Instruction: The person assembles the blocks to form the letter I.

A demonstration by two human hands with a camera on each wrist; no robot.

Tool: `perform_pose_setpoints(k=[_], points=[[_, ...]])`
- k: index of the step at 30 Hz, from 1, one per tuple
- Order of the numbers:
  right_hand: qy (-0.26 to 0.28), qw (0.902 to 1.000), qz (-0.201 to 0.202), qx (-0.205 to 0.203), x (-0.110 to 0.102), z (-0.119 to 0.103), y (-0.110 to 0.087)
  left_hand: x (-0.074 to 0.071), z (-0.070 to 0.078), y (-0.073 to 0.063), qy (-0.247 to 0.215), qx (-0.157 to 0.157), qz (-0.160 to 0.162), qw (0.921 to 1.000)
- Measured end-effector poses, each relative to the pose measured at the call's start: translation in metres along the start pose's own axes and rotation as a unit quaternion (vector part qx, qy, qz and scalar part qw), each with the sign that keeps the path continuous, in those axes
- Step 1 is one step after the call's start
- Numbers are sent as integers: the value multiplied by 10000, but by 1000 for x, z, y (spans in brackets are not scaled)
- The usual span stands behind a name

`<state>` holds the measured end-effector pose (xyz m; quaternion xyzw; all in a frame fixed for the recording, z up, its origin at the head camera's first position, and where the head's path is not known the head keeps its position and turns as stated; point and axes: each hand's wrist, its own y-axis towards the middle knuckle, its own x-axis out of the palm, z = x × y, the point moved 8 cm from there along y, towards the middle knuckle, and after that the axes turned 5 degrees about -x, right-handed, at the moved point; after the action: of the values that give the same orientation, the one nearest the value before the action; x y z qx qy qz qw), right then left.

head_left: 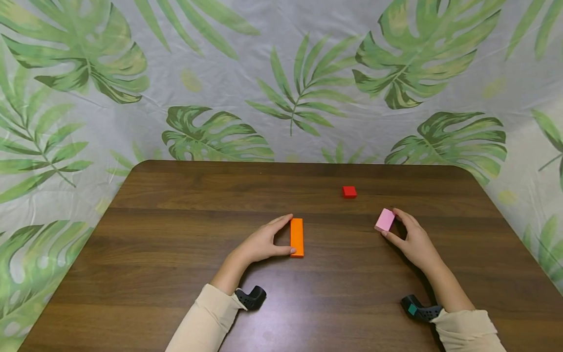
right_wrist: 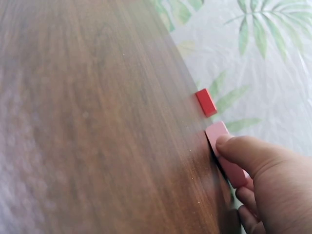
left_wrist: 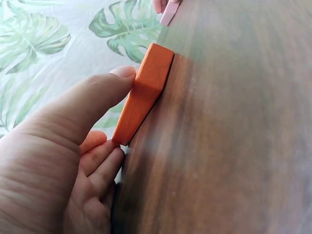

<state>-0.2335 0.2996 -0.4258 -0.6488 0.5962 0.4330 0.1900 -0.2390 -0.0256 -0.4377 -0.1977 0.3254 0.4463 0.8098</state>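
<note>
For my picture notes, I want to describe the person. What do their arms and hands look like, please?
The left sleeve and right sleeve are plain beige. A curved black device sits at each cuff; the right one bears a small green square. The left hand and right hand wear no gloves.

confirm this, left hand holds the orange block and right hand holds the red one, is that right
One slip: the right hand holds the pink block, not the red block, which lies apart, as the head view shows. The left hand does hold the orange block.
</note>
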Motion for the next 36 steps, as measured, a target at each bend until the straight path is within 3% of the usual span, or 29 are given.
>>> perform_pose_setpoints(k=[16, 36], points=[[62, 9998, 201, 2, -4, -4, 1, -1, 1, 0, -32, -21, 9, 10000], [39, 9976, 407, -564, 0, -43, 5, -1, 3, -1, -108, -23, -5, 9999]])
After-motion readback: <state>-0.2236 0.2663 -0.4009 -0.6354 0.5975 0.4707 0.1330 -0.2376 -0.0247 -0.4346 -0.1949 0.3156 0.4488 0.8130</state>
